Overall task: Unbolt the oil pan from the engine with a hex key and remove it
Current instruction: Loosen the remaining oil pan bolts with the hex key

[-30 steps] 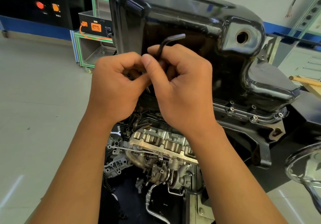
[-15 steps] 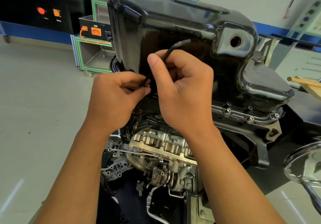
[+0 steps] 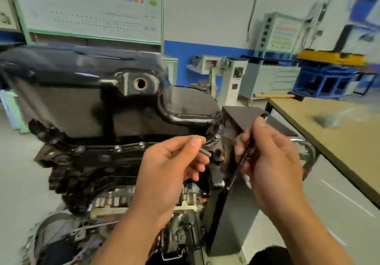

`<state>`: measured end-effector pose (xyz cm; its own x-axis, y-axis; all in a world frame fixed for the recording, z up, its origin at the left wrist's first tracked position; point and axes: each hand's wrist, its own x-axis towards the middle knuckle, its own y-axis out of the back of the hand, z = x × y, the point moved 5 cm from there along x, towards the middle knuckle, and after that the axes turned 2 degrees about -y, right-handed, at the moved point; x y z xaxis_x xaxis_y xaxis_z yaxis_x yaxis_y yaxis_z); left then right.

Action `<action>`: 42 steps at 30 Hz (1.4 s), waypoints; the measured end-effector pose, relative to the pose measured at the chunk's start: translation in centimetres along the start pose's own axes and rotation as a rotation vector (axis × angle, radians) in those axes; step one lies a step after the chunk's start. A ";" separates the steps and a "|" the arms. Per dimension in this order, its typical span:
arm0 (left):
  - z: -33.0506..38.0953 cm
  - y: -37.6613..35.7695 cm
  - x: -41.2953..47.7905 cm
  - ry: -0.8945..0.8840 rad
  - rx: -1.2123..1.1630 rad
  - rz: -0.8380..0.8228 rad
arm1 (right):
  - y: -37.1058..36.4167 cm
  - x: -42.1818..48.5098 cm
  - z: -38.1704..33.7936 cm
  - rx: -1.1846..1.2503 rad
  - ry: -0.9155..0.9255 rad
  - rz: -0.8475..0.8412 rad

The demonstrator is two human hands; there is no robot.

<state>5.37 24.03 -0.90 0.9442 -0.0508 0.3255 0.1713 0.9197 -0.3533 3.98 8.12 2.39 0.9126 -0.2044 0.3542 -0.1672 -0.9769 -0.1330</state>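
One upturned engine, a dark rough-cast block above pale ribbed alloy, fills the left and centre. Seated on top of it is the glossy black, smooth pressed-metal oil pan, deep at the left and stepping down to a shallow shelf at the right, with a round open drain hole. Well apart to the right stands a flat tan wooden counter.

The left hand keeps a narrow grip, thumb and fingers pinching a short grey cylindrical bolt, probably one drawn from the flange. The right hand has its grip closed round the thin black L-shaped steel hex key. The key's long arm slants downward and its tip appears to engage nothing.

Several bright bolt heads sit along the flange. Unbolting therefore looks partly done, and the pan is not yet lifted.
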 end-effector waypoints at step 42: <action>-12.7 -31.4 0.0 -0.004 0.464 -0.772 | 29.6 -3.2 -3.1 -0.960 -0.071 0.246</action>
<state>3.52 -9.77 -0.94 0.6122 -0.7191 0.3288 0.6259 0.6948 0.3541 -5.02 -20.37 0.21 0.8272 -0.4343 0.3566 -0.5571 -0.5504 0.6219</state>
